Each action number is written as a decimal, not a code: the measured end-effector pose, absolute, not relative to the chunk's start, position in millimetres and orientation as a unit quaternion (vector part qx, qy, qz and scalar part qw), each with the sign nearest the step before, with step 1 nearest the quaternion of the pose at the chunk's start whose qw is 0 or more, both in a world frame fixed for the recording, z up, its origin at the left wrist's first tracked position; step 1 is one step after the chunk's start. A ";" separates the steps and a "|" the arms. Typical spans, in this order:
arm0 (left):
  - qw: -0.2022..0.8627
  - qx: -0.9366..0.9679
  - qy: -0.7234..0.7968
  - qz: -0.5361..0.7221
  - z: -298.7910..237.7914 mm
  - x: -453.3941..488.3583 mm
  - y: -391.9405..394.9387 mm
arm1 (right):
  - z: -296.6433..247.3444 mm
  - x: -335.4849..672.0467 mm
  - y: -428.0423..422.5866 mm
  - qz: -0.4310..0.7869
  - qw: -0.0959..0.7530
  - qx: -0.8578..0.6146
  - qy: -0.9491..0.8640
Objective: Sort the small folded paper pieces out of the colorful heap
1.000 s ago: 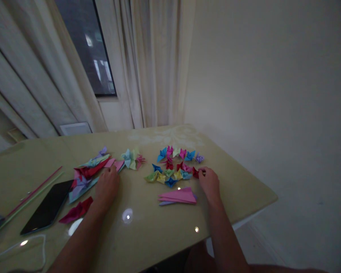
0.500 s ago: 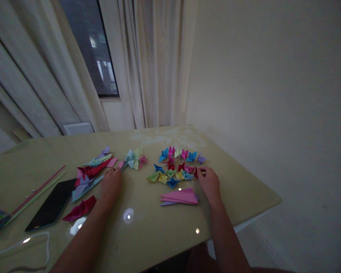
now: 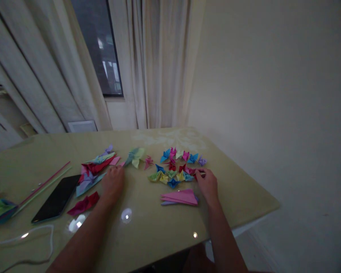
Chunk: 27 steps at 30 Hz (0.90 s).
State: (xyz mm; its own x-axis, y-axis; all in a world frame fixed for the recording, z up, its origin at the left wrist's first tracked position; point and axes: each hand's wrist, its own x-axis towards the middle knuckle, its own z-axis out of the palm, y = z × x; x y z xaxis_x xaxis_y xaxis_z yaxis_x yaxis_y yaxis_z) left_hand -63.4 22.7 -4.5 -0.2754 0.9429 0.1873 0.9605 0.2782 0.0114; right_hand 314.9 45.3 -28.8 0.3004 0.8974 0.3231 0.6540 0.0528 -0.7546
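My left hand (image 3: 113, 183) rests on the table with its fingers curled together; what they hold, if anything, is hidden. Bits of pink paper (image 3: 115, 160) show by its fingertips, and a blue-green folded paper crane (image 3: 135, 156) lies just beyond. A small pink paper crane (image 3: 148, 162) sits to the right of that. My right hand (image 3: 207, 184) pinches a dark red paper crane (image 3: 196, 176) at the right end of a cluster of colourful cranes (image 3: 172, 174). Behind the cluster runs another row of cranes (image 3: 179, 154). Folded pink paper strips (image 3: 182, 196) lie in front.
On the left are a black phone (image 3: 55, 199), pink and green sticks (image 3: 42, 187), a white cable (image 3: 19, 238) and a pile of folded paper (image 3: 93, 170). A crimson paper piece (image 3: 83, 204) lies beside my left forearm. The wall (image 3: 272, 94) stands beyond the table's right edge.
The view has shifted slightly. The blue-green crane has turned, and a gap now shows between it and the small pink crane. My right hand stays at the cluster's end.
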 end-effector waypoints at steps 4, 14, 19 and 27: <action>0.053 -0.560 -0.823 -0.082 -6.2 -76.8 23.3 | -27.7 315.5 44.7 0.134 0.464 -0.664 -0.570; 0.000 -0.573 -0.738 -0.356 -4.6 -53.8 23.0 | -9.7 285.8 30.5 0.050 0.556 -0.564 -0.608; -0.217 -0.699 -0.550 -0.403 -15.1 14.6 -8.7 | -3.3 254.5 16.7 0.269 0.558 -0.416 -0.666; -0.339 -0.740 -0.459 -0.356 -16.7 46.7 -35.6 | -4.1 255.0 18.4 0.379 0.599 -0.385 -0.592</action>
State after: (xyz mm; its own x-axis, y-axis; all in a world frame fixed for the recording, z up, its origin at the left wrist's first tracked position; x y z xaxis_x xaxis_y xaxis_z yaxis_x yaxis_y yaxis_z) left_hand 46.7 -35.6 -16.7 0.3252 0.9210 0.2145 0.4380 -0.3477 0.8290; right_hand 255.0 18.4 -4.1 0.0132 0.9089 0.4167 0.0024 0.4168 -0.9090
